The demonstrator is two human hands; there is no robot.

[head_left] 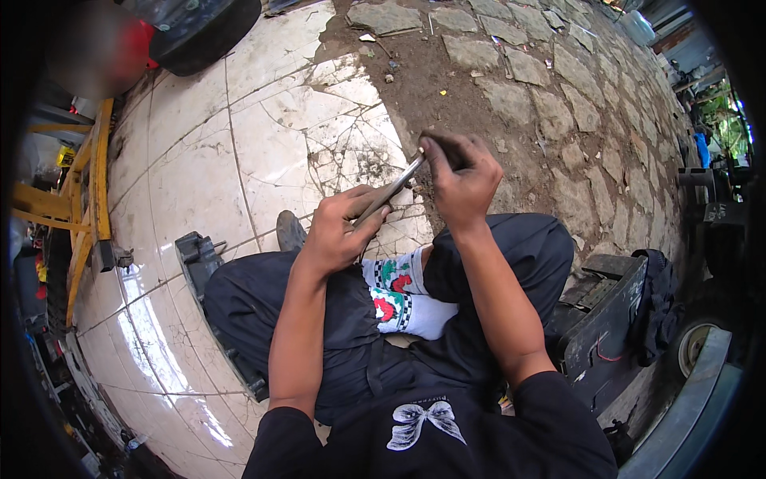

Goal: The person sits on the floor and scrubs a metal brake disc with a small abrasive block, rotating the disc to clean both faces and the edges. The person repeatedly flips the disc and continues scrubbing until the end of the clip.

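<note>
A slim grey metal rod (405, 176) is held in the middle of the scene, over the person's folded legs, slanting from near left to far right. The left hand (337, 229) is closed round its near end, the rod lying between thumb and fingers. The right hand (465, 185) pinches the far end with thumb and forefinger (a small pale spot shows there, too small to make out), its other fingers curled in. Dark grime marks the fingers of both hands.

Nearer lie the dark trousers (515, 249), white socks (408, 313) with a red, green and checked pattern, and a black shirt (511, 435) with a pale butterfly print. Just left of the left knee stands a black ribbed part (198, 254), partly hidden by the leg. Right of the other knee is a black box (598, 339), a dark cloth (659, 307) hanging at its right end.

Cracked pale tiles (187, 164) spread to the left, meeting bare dirt (431, 88) and flat paving stones (519, 104) on the far right. A yellow frame (102, 172) stands far left, and a dark round tub-like thing (209, 38) sits farther off.
</note>
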